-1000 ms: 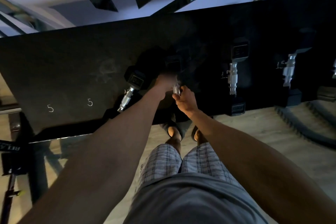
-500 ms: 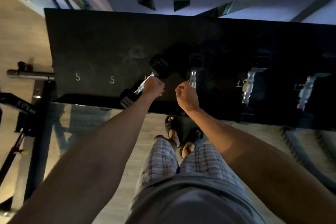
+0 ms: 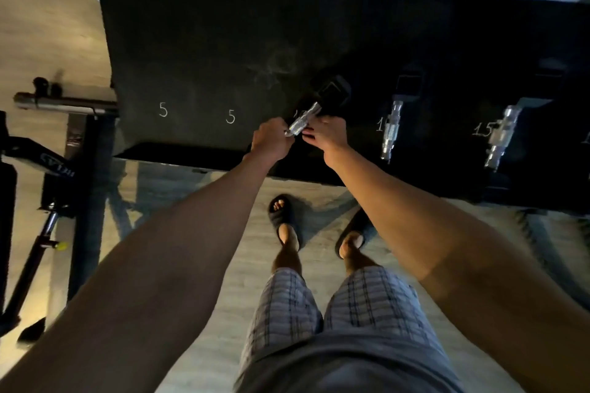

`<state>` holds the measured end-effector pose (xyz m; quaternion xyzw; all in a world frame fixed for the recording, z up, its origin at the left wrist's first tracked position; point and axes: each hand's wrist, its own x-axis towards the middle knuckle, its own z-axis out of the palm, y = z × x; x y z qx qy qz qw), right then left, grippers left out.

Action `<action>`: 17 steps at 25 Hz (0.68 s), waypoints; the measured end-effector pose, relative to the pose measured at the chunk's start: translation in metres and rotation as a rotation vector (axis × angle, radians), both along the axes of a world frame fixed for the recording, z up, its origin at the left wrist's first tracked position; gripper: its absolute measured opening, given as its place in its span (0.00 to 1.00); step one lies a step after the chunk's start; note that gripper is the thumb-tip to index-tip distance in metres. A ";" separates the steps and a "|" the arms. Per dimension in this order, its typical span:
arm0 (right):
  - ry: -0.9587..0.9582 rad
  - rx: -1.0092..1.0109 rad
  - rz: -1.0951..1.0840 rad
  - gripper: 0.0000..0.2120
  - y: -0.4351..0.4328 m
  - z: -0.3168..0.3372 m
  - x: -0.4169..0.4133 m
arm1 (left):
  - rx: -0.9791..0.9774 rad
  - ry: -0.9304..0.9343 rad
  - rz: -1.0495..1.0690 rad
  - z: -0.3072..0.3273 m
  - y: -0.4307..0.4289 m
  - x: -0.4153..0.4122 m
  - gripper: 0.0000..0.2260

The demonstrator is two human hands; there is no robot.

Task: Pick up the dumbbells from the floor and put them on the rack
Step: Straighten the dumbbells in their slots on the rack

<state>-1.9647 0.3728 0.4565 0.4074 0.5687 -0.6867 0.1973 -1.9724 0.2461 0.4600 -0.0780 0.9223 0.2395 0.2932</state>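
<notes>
Gripping item: left grip (image 3: pixel 271 141), fingers curled round the near end of the knurled metal handle of one dumbbell (image 3: pixel 305 121); right grip (image 3: pixel 329 135), fingers and thumb closed on the same handle from the other side, just beside the left. Dumbbell: tilted on a diagonal, far black head (image 3: pixel 333 91) up and to the right over the rack (image 3: pixel 191 41), near head hidden behind the grips; whether it rests on the rack or is held just above it cannot be told. Rack: black, flat top, two chalk numerals "5" (image 3: pixel 163 109) left of the grips. Further right on the rack: second dumbbell (image 3: pixel 391 131) and third dumbbell (image 3: pixel 503 134), lying apart, chalk "15" (image 3: pixel 482 130) just beside the third. Below: pale floor (image 3: pixel 223 265), feet in dark slippers (image 3: pixel 282 217), checked shorts (image 3: pixel 367 306). Far left: black equipment frame (image 3: pixel 79 169)
</notes>
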 end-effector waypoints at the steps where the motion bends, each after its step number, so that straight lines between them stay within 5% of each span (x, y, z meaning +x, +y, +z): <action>1: -0.003 -0.015 -0.029 0.11 -0.005 -0.003 -0.001 | 0.002 -0.017 -0.045 -0.001 -0.001 -0.004 0.14; 5: -0.015 0.105 -0.086 0.02 -0.019 -0.009 -0.008 | -0.009 -0.086 -0.138 -0.010 -0.005 -0.009 0.18; 10: -0.008 0.287 -0.013 0.06 -0.022 -0.017 -0.009 | 0.102 -0.050 -0.077 -0.025 -0.011 -0.014 0.15; 17: 0.190 0.534 0.354 0.06 -0.002 0.002 -0.036 | 0.388 -0.045 0.180 -0.020 0.010 -0.010 0.09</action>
